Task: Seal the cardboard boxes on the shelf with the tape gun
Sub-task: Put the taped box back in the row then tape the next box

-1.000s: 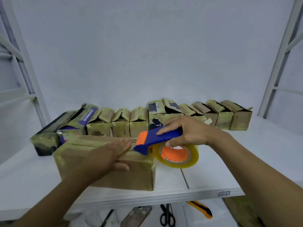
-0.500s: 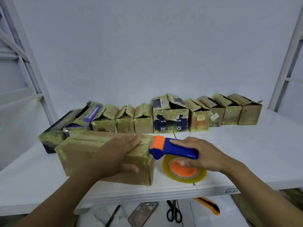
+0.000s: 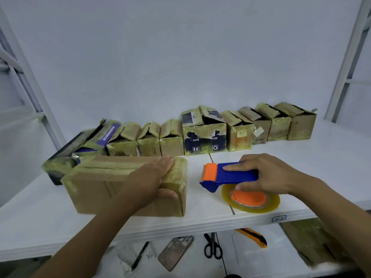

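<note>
Long box: the long box [image 3: 112,185] lies lengthwise at the front of the shelf [image 3: 333,161], flaps down, with a tape strip along its top seam and glossy tape wrapped over its right end.
Left hand: our left hand [image 3: 148,183] presses flat on the right end of the box, fingers straight on the top face and thumb against the front face. It pins the box and does not clutch it.
Tape gun: the tape gun [image 3: 230,175] sits just right of the box, apart from it, with the orange roller end facing the box. Its tape roll [image 3: 251,201] is low at the shelf's front edge, and we cannot tell whether it rests there or hovers.
Right hand: our right hand [image 3: 271,175] is wrapped round the blue handle, index finger stretched along the top.
Step, as we judge it: this box looks sealed, so we rub the loose tape end down over the right edge before letting go.
Doing it well: we keep the palm weight on until the tape lies smooth, and keep the gun's cutter off our left fingers.
Next box: the back row of boxes [image 3: 172,141] stands with flaps raised. We fold each pair flat and hold them before laying tape.
Below: scissors [image 3: 212,247], a phone [image 3: 176,251] and a utility knife [image 3: 253,236] lie on the lower level.
</note>
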